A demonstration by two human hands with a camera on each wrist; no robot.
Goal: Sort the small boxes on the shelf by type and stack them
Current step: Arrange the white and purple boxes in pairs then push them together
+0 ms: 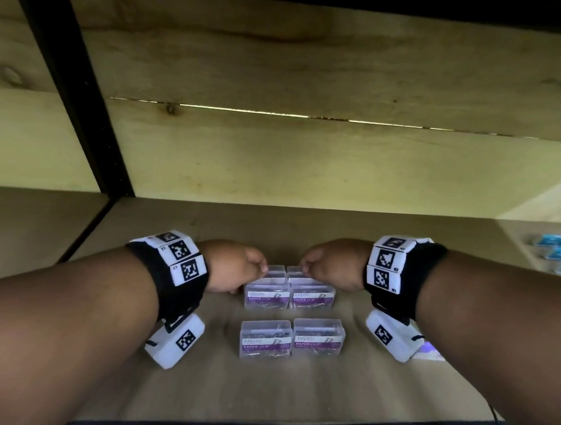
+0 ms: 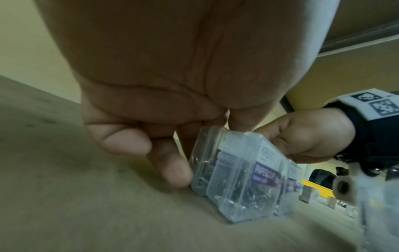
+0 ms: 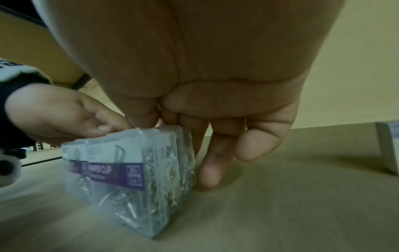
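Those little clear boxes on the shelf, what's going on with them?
A person is lining up paper clip boxes on a wooden shelf. The left hand and right hand each hold the rear cluster of boxes from either side. Two more boxes stand in front, untouched. Blue boxes lie far right.

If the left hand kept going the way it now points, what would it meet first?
Probably the right hand, which faces it across the far paper clip boxes that the left hand already touches; depth is uncertain.
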